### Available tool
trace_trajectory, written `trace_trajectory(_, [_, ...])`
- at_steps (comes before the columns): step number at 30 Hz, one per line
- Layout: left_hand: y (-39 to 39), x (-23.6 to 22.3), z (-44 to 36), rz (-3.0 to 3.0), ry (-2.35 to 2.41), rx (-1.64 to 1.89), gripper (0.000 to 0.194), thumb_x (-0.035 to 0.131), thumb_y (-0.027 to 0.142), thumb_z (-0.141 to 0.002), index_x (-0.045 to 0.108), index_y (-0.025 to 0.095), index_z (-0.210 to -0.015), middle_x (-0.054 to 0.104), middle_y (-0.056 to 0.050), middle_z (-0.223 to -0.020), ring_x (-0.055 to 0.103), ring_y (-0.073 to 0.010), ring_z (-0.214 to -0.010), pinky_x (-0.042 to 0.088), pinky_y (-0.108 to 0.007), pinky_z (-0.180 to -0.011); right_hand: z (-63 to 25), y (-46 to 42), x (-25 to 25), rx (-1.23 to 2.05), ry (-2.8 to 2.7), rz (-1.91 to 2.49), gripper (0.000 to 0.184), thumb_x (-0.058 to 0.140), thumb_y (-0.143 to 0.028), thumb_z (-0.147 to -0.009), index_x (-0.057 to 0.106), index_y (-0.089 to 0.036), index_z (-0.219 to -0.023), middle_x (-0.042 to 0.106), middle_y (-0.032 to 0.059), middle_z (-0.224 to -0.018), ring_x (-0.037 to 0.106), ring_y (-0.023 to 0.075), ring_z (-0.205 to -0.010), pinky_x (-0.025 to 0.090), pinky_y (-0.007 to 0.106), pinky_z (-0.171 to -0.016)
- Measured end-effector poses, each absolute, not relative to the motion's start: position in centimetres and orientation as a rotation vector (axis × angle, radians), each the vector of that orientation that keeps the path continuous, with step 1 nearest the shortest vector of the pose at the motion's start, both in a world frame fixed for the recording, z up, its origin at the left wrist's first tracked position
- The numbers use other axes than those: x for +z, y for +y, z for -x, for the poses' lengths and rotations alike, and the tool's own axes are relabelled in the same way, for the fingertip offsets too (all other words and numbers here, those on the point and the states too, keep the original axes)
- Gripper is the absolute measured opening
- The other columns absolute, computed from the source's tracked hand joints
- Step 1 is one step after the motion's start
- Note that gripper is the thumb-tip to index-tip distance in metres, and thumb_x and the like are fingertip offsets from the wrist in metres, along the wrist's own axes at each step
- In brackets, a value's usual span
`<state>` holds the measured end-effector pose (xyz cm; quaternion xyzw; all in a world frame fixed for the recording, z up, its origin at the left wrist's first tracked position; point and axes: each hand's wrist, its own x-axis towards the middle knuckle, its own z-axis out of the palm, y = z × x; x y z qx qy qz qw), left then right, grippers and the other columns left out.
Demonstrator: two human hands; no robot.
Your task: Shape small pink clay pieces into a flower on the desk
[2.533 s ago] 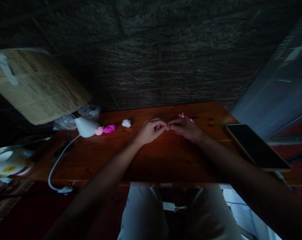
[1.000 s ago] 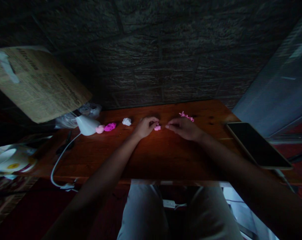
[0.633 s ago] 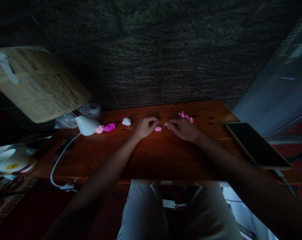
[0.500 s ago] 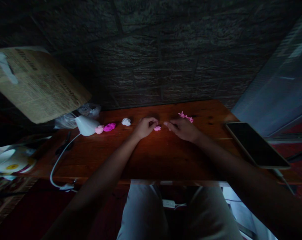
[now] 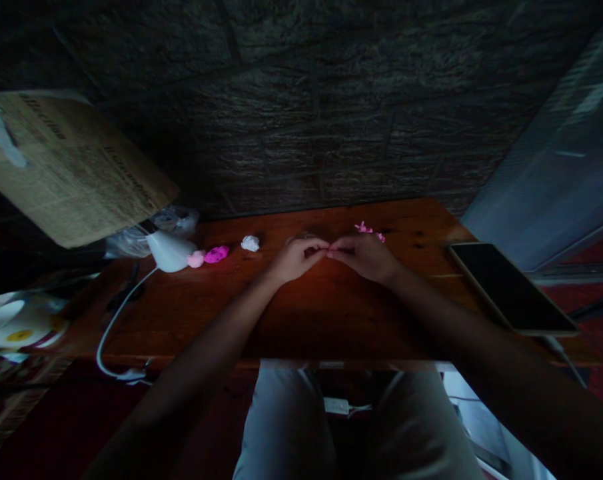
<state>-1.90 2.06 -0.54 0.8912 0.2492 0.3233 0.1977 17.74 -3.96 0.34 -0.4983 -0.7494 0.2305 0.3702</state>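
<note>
Fingertips point(image 5: 323, 245) of left hand point(image 5: 294, 259) and right hand point(image 5: 370, 257) meet near pink pieces point(image 5: 363, 228), either grip's closure impossible to tell

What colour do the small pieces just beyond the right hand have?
Pink; the small pieces show in the head view, partly behind the right hand.

The newsprint-patterned lampshade point(image 5: 74, 173) bore a heading point(image 5: 42, 116) ending in "ection"; its other print was too blurred to read.
</note>
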Motion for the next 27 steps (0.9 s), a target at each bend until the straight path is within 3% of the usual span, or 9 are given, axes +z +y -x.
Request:
trace_trajectory(5, [2.4, -1.1, 2.1, -2.494, 0.633, 0.768, 0.01, 0.067, 0.02, -0.087, 0.073, 0.018, -0.095, 0.075, -0.004, -0.09, 0.067, -0.0144, -0.079, 0.051, -0.026, -0.072, -17.7, -4.1, 0.8, 0.452, -1.962, 1.392, 0.044, 0.051, -0.049, -0.096, 0.071, -0.018, -0.072, 0.072, 0.0045, -0.069, 0.063, 0.0161, -0.063, 0.044, 0.029, -0.065])
trace_trajectory(8, [2.6, -1.3, 2.1, -2.459, 0.58, 0.715, 0.011, 0.066, 0.018, -0.087, 0.073, 0.019, -0.095, 0.076, -0.005, -0.096, 0.069, -0.0152, -0.084, 0.053, -0.028, -0.077, -17.6, -4.1, 0.8, 0.436, -1.978, 1.413, 0.051, 0.045, -0.055, -0.097, 0.069, -0.019, -0.07, 0.069, 0.0046, -0.065, 0.061, 0.0158, -0.06, 0.043, 0.029, -0.064])
trace_trajectory(13, [2.4, -1.3, 2.1, -2.448, 0.518, 0.71, 0.011, 0.064, 0.017, -0.087, 0.074, 0.018, -0.091, 0.075, -0.007, -0.093, 0.069, -0.0157, -0.084, 0.053, -0.028, -0.077, -17.6, -4.2, 1.0, 0.407, -2.006, 1.416, 0.051, 0.045, -0.055, -0.097, 0.067, -0.022, -0.065, 0.067, 0.0034, -0.062, 0.06, 0.0159, -0.061, 0.041, 0.03, -0.064])
trace_trajectory(21, [2.1, -1.0, 1.8, -2.507, 0.569, 0.822, 0.008, 0.066, 0.022, -0.088, 0.073, 0.018, -0.092, 0.073, -0.007, -0.094, 0.068, -0.0173, -0.089, 0.053, -0.032, -0.083, -17.6, -4.3, 1.4, 0.302, -1.995, 1.465, 0.046, 0.046, -0.042, -0.096, 0.057, -0.022, -0.056, 0.06, 0.0026, -0.056, 0.052, 0.0149, -0.055, 0.038, 0.031, -0.062])
trace_trajectory(27, [1.3, -0.1, 1.5, -2.471, 0.534, 1.105, 0.016, 0.076, 0.027, -0.082, 0.069, 0.018, -0.094, 0.073, -0.008, -0.102, 0.068, -0.0193, -0.095, 0.053, -0.036, -0.089, -17.9, -4.2, 1.2, 0.297, -1.96, 1.43, 0.053, 0.041, -0.054, -0.096, 0.049, -0.022, -0.054, 0.051, -0.0001, -0.052, 0.046, 0.0134, -0.053, 0.038, 0.03, -0.062])
